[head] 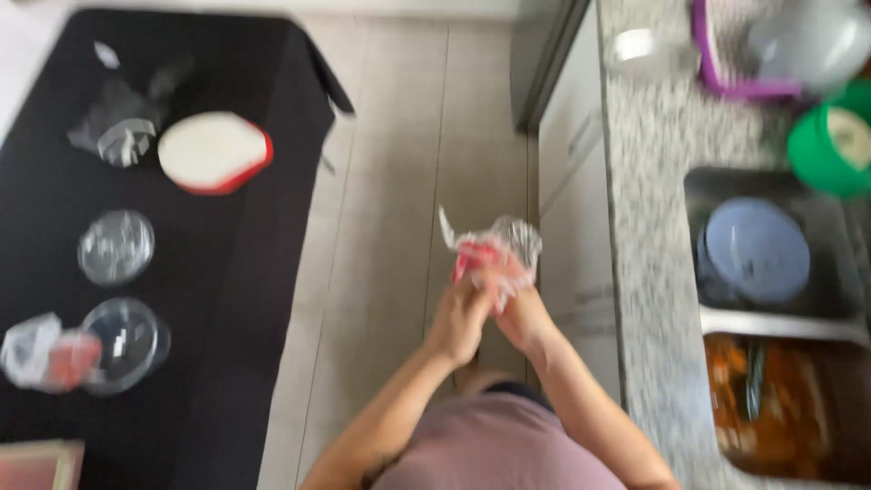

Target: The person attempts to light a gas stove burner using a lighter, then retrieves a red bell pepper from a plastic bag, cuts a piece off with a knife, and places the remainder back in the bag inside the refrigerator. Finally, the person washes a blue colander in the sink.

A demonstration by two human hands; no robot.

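Both my hands are raised together over the tiled floor, between a black table and a kitchen counter. My left hand (459,319) and my right hand (523,313) grip a small red item wrapped in crinkled clear plastic (494,251). The wrap sticks up above my fingers. The picture is blurred, so I cannot tell what the red item is.
The black table (54,227) on the left holds a white dish with a red rim (214,151), two clear round lids (116,246), crumpled plastic (122,136) and another wrapped red item (50,354). The granite counter (653,227) on the right has metal trays, a blue lid (756,249) and a green container (830,145).
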